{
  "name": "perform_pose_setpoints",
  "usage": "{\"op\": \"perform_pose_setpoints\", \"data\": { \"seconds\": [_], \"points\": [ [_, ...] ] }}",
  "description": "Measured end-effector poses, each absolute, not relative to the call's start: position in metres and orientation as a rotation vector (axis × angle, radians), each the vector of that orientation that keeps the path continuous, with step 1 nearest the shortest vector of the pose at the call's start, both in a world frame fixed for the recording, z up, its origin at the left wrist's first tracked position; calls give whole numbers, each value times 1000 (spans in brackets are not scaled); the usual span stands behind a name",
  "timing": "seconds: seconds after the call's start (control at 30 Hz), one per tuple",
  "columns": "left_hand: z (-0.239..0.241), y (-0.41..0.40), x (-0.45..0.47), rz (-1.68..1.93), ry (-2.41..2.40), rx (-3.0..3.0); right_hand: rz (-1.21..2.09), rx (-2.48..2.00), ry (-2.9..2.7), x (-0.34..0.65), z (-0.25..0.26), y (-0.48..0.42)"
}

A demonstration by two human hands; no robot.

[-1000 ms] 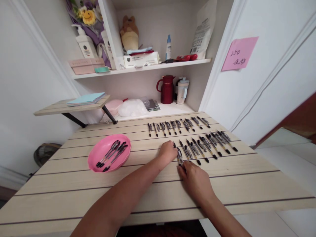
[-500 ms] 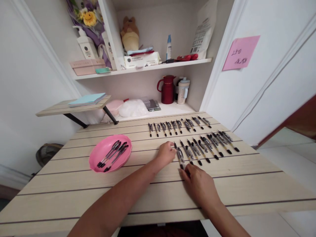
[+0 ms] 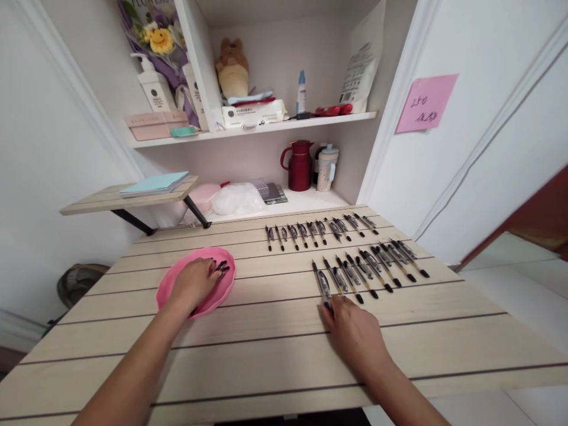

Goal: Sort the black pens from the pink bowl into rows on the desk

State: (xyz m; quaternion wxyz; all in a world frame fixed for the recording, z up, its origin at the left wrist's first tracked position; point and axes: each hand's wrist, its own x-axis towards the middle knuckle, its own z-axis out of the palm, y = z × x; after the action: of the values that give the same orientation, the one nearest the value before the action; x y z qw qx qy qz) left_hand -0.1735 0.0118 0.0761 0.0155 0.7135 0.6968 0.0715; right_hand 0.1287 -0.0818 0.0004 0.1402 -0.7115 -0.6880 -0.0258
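My left hand is inside the pink bowl, its fingers curled down onto the pens lying there. The hand covers most of these pens, and its fingertips are partly hidden. Beside the near row of pens, my right hand has its thumb and fingers closed at the lower end of the leftmost pen. That pen lies on the table with its clear cap alongside. To its right, several more black-and-clear pens lie side by side, tips pointing away from me.
Behind them runs a second row of pens. A small raised shelf with blue paper stands at the back left. The cabinet holds a red jug and a light cup. The wooden tabletop has dark grooves.
My left hand has moved left from the tip of the leftmost pen into the pink bowl. My right hand stays at that pen's lower end. The view has shifted slightly.
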Motion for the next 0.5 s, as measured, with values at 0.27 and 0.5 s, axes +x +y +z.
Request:
{"op": "perform_pose_setpoints", "data": {
  "seconds": [0.27,0.5],
  "points": [
    [53,6,-189,-163,2235,2182,-48,-2078,-1945,128,-1,-79],
    [63,5,-188,-141,2237,2126,-54,-2077,-1919,130,-5,-79]
  ]
}}
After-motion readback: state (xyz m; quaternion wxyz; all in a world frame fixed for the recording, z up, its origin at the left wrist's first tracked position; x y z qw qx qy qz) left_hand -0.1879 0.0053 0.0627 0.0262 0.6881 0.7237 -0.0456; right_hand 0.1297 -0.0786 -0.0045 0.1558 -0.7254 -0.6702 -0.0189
